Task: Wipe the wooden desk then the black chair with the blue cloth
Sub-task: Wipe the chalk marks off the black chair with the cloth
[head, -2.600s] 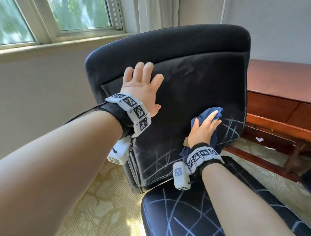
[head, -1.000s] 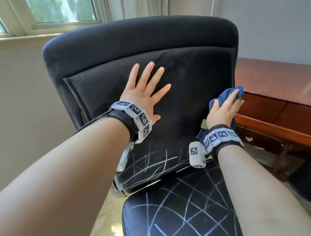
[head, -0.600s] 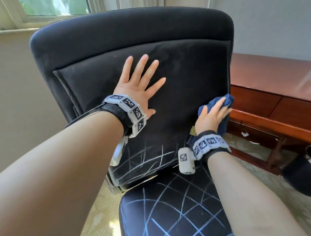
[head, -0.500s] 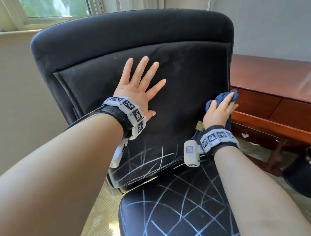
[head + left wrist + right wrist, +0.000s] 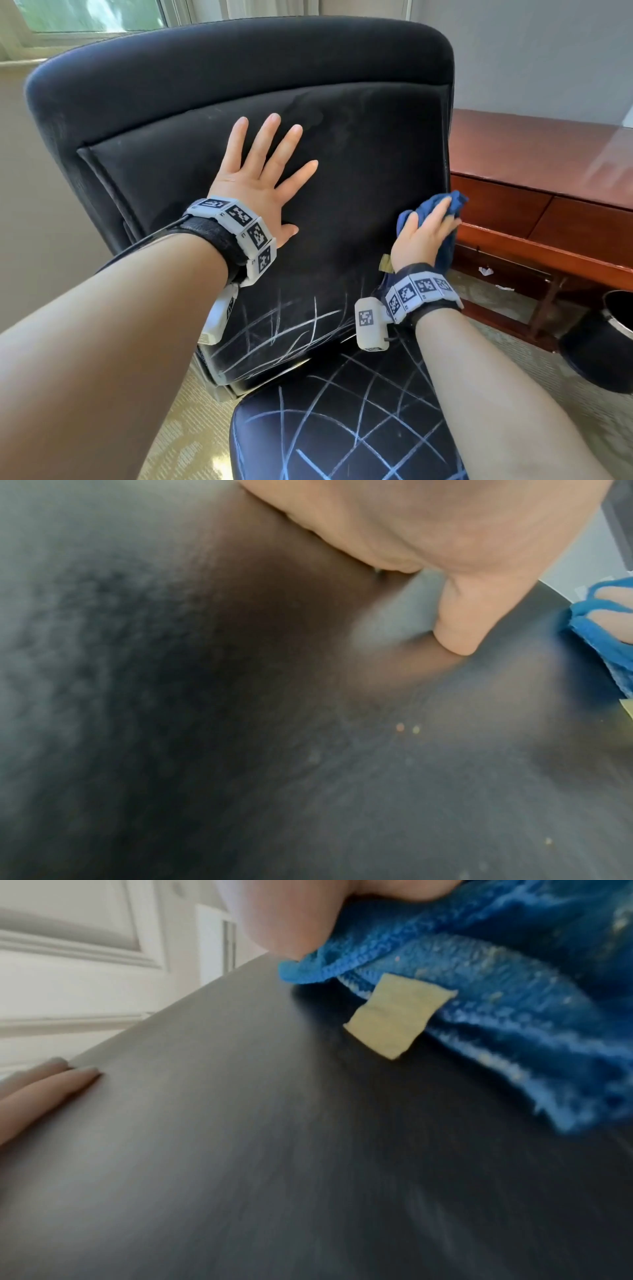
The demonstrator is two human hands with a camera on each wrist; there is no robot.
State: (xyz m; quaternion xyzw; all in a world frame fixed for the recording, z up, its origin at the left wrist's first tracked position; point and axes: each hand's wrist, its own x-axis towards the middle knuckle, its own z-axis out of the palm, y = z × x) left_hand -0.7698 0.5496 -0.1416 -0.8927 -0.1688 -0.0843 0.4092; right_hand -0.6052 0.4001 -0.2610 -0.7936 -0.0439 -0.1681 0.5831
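The black chair (image 5: 359,154) faces me, its backrest upright and its seat (image 5: 342,428) crossed by white scratch-like lines. My left hand (image 5: 267,171) lies flat on the middle of the backrest with fingers spread; its thumb (image 5: 479,601) touches the fabric. My right hand (image 5: 424,233) holds the bunched blue cloth (image 5: 450,205) against the backrest's right edge, a beige tag (image 5: 394,1015) hanging from the cloth (image 5: 514,1015). In the left wrist view the cloth (image 5: 596,631) shows at the far right. The wooden desk (image 5: 548,164) stands to the right behind the chair.
A black round bin (image 5: 599,346) stands on the patterned carpet (image 5: 496,301) at lower right, below the desk's front. Small white scraps lie under the desk. A window sill (image 5: 20,61) and beige wall are behind the chair on the left.
The chair has turned to face me more squarely. My right hand has rubbed the cloth up from the lower backrest, then up and down along its right edge. The left hand stays flat.
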